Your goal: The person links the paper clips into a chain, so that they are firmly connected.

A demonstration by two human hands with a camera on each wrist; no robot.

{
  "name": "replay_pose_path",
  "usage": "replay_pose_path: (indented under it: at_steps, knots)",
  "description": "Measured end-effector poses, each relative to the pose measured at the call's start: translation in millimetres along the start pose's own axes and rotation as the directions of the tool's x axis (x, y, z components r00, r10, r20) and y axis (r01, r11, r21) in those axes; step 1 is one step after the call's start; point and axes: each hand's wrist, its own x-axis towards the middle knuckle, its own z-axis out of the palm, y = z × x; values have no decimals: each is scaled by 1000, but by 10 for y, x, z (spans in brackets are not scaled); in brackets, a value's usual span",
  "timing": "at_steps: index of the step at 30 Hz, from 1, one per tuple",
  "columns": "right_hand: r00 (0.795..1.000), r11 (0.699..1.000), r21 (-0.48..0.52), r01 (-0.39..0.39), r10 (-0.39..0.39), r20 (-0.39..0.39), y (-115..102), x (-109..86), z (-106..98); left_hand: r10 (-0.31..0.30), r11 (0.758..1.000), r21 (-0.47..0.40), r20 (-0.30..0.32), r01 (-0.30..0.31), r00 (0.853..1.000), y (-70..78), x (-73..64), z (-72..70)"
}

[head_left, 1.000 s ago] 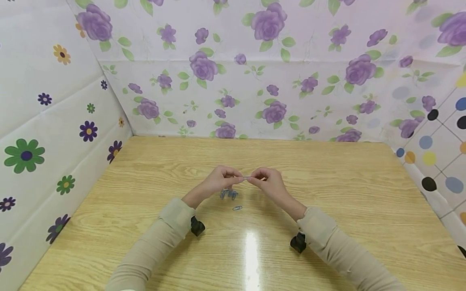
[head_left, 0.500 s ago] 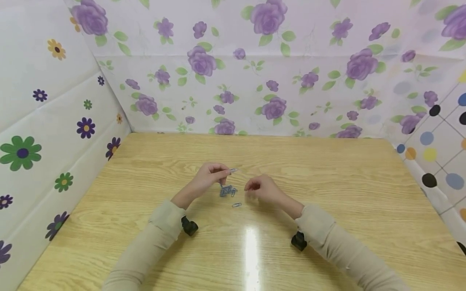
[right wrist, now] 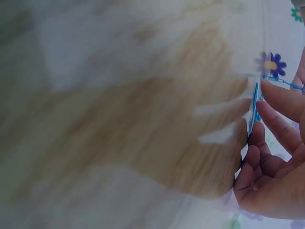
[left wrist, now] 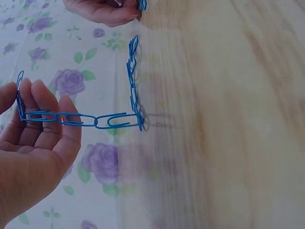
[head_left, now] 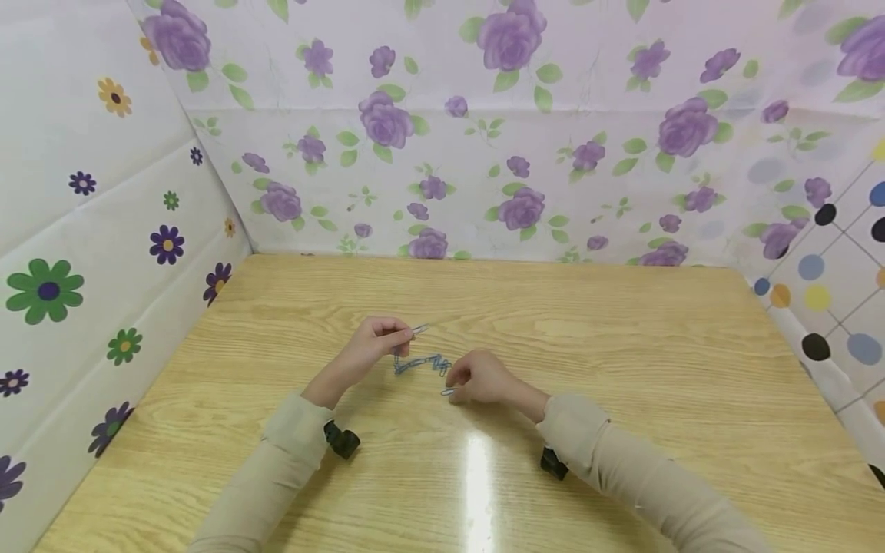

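Note:
My left hand (head_left: 369, 350) pinches an end paper clip (head_left: 419, 329) between thumb and forefinger, above the table. From it hangs a chain of blue paper clips (left wrist: 78, 119); the left wrist view shows its upper links crossing in front of the fingers and the rest lying on the tabletop. My right hand (head_left: 485, 376) is down at the table, just right of the chain's far end. Its thumb and forefinger are at a single loose paper clip (head_left: 447, 392), pinching it. In the right wrist view that blue clip (right wrist: 254, 107) stands near the fingertips, close to the wood.
The wood-grain table (head_left: 622, 346) reflects a bright light strip in front of the hands. A purple-flowered sheet (head_left: 442, 153) rises at the back edge, with patterned sheets at both sides. A black wrist camera (head_left: 342, 440) sits under each cuff.
The hands have parted. My left hand has moved left, keeping the end clip and drawing the chain out of its heap. My right hand let go there and came down to the loose clip.

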Motion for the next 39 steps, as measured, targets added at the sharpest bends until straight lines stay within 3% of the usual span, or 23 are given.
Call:
replay_pose_path:
  at_steps: [4,9,16,23,32,39]
  knots:
    - [999,995,-95,33,-32,6,-39,-10,60,-21,1000,1,7,21,1000,-16,-46,-43]
    - [998,989,-138,54,-52,16,-63,-65,77,-46,999,24,6,46,999,-22,-68,-40]
    - [999,1000,17,-10,9,46,10,-152,-49,-48,998,42,6,48,999,6,-72,27]
    - [996,977,208,-49,33,79,109,-257,-207,-41,997,66,36,38,999,3,-71,131]
    - [1000,969,245,-12,14,-7,171,-370,-405,-76,992,107,71,68,995,18,-34,339]
    - [996,974,227,18,2,-85,154,-455,-466,-114,989,99,24,112,993,-19,17,560]
